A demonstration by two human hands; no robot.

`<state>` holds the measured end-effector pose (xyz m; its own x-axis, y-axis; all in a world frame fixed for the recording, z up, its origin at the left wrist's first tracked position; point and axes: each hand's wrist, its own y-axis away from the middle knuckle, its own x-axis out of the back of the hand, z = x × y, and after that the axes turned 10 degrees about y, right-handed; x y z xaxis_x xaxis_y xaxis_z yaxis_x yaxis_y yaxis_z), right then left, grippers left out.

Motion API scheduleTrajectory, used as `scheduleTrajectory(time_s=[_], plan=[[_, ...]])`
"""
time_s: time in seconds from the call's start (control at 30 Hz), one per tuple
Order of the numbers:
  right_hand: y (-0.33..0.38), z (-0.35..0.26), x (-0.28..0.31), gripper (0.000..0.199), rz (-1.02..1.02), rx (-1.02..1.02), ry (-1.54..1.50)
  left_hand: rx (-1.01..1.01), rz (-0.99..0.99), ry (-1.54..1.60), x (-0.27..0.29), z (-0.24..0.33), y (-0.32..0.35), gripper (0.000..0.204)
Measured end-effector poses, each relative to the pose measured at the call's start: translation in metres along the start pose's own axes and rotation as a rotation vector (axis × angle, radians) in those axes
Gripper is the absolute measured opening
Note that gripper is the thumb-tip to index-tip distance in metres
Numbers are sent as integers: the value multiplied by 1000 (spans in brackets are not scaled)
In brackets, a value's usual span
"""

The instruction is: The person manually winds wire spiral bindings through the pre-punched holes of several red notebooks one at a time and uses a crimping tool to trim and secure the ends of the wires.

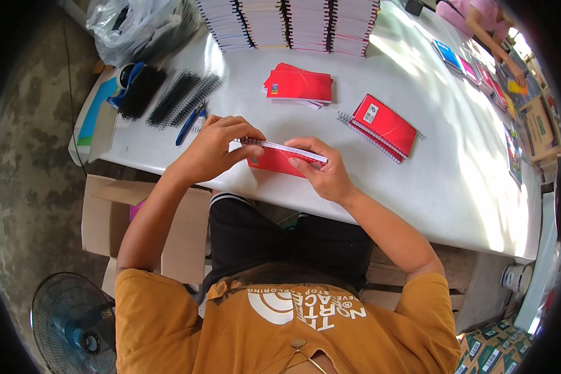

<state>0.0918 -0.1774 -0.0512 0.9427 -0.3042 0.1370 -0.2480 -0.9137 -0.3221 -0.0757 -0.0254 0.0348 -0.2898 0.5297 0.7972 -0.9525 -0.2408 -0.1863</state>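
Left hand: the left hand (215, 146) is curled over the near-left end of a red notebook (279, 159), fingertips pinching its upper edge where a bit of wire coil shows.
Right hand: the right hand (324, 173) grips the same notebook from the right, thumb on the cover, fingers wrapped under its far end.
Red notebook: held between both hands, tilted, its white page edge turned up, just above the near edge of the white table (442, 181), about midway along it.
Finished notebook: a red spiral notebook (383, 128) lies flat on the table, just beyond the right hand, with its coil sticking out at both ends.
Red stack: a small pile of red covers (299, 84) sits toward the middle of the table, beyond the hands.
Coils: black spiral coils (168, 96) lie in a bunch near the left edge, with blue-handled pliers (190, 121) just beside them.
Back edge: tall stacks of notebooks (290, 25) line the far edge.
Far right corner: another person's hand (516, 71) works over coloured notebooks (464, 62) there.
Floor: a cardboard box (146, 224) stands under the near-left corner, and a fan (75, 324) nearer the camera.
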Motion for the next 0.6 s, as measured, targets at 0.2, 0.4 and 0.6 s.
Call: scheduleTrajectory(time_s=[0.2, 0.4, 0.6], plan=[[2, -1, 2, 21, -48, 63, 37, 67, -161, 65, 6, -7, -6, 18], [2, 0, -1, 26, -46, 8, 145, -60, 293, -120, -14, 14, -5, 19], [1, -3, -1, 27, -61, -15, 145, -18, 89, -200, 0, 18, -2, 22]])
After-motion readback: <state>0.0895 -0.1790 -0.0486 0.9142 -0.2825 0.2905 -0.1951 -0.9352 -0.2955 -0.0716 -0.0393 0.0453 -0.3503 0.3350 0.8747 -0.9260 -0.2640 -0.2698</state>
